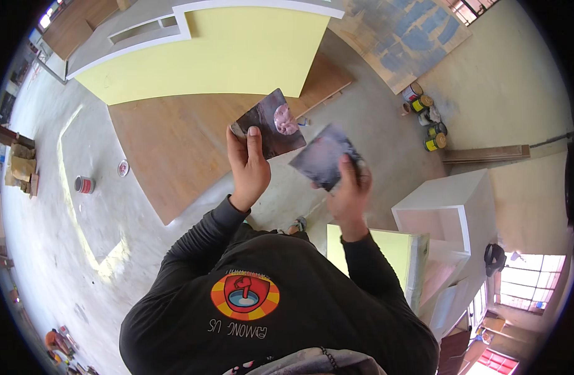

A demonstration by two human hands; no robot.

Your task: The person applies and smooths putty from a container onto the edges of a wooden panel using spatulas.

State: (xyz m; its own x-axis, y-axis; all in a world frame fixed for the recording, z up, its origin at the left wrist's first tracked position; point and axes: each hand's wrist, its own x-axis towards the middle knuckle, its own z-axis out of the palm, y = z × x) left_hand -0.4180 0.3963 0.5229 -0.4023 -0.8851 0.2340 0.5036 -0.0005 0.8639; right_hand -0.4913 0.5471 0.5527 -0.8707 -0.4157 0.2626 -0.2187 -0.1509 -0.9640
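My left hand [252, 170] grips a thin dark square plate [260, 122] by its near edge, thumb on top. A glossy pink lump of paste [285, 119] sits near that plate's right corner. To the right, my right hand [350, 199] is closed on a second thin dark plate [324, 157], whose face is smeared greyish pink. This hand and its plate are blurred by motion. The two plates are close together but apart, both held up in front of my chest above the floor.
A pale yellow counter with white trim [237, 62] stands ahead on a brown board [168, 150]. An open can [84, 184] and its lid [123, 168] lie left. Several paint cans [422, 104] line the right wall. White cabinets [446, 200] stand at my right; another person [57, 340] is far lower left.
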